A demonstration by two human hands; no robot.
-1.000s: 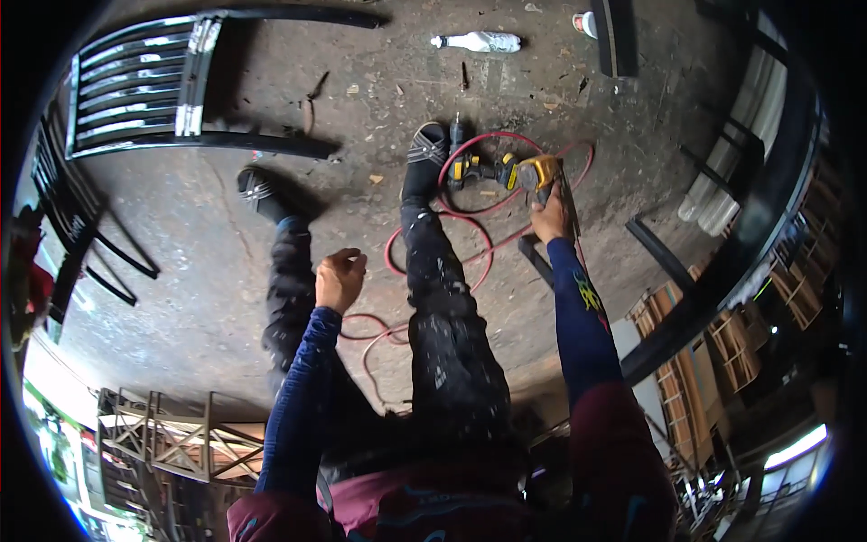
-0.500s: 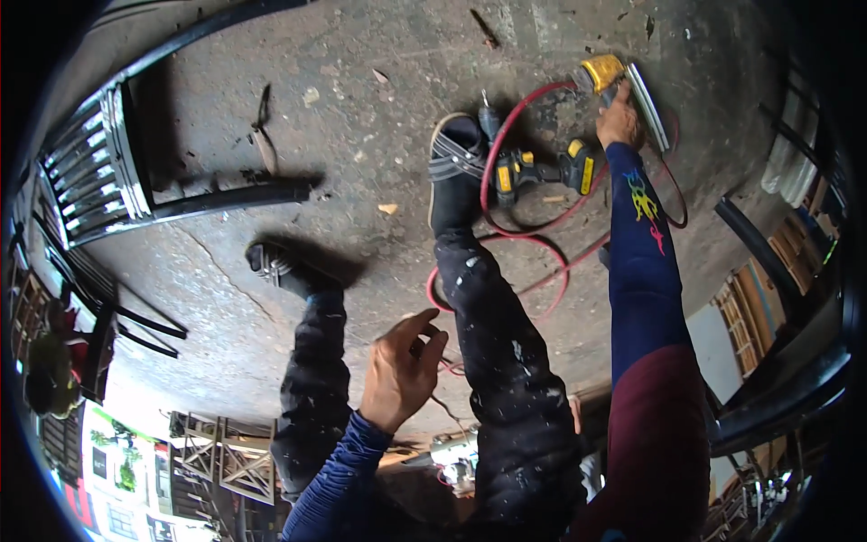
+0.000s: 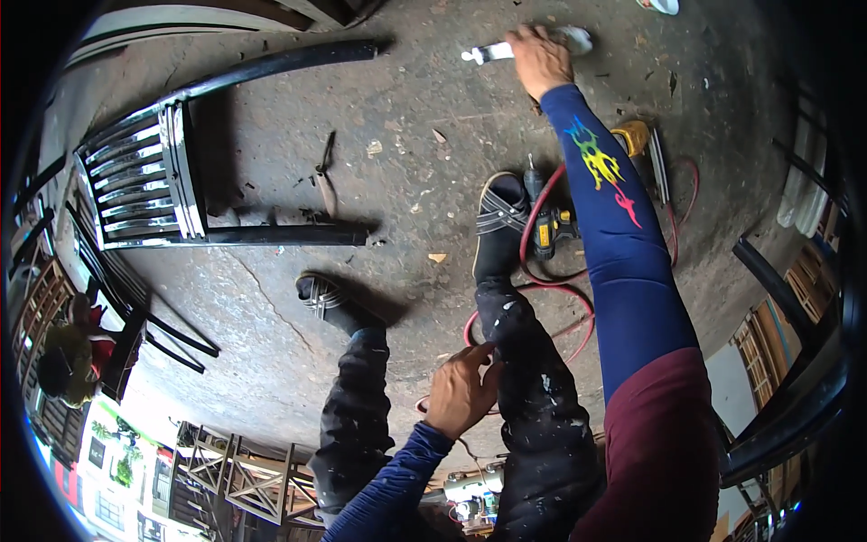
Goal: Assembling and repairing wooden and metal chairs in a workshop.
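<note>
Far out at the top of the scene, a pale tube-shaped bottle (image 3: 492, 52) lying on the concrete floor (image 3: 271, 298), white cap end pointing left. Right hand (image 3: 539, 60) stretched to it at full reach, fingers curled down over the bottle's right part, touching it; whether gripped firmly or only covered, cannot tell. Right arm in a dark blue sleeve (image 3: 614, 235) with a bright multicoloured pattern, running from the lower right up to that hand.

Just right of the sleeve, a yellow power tool (image 3: 632, 137), partly hidden behind the arm. Nearer, between the sleeve and the right foot, a yellow-and-black cordless drill (image 3: 553, 230) on the floor, ringed by loops of red hose (image 3: 542, 271). Right foot in a strapped sandal (image 3: 499, 210), just left of the drill; left foot in a like sandal (image 3: 318, 294), nearer and further left. Both legs in dark, paint-spattered trousers (image 3: 533, 379).

Left hand (image 3: 462, 390) near, resting against the right thigh, fingers loosely open and extended, holding nothing.

Further left, a black chair (image 3: 149, 176) tipped on its side, slatted back facing up, one long leg lying along the floor toward the feet. Small dark scraps (image 3: 323, 172) scattered on the floor between chair and bottle.
</note>
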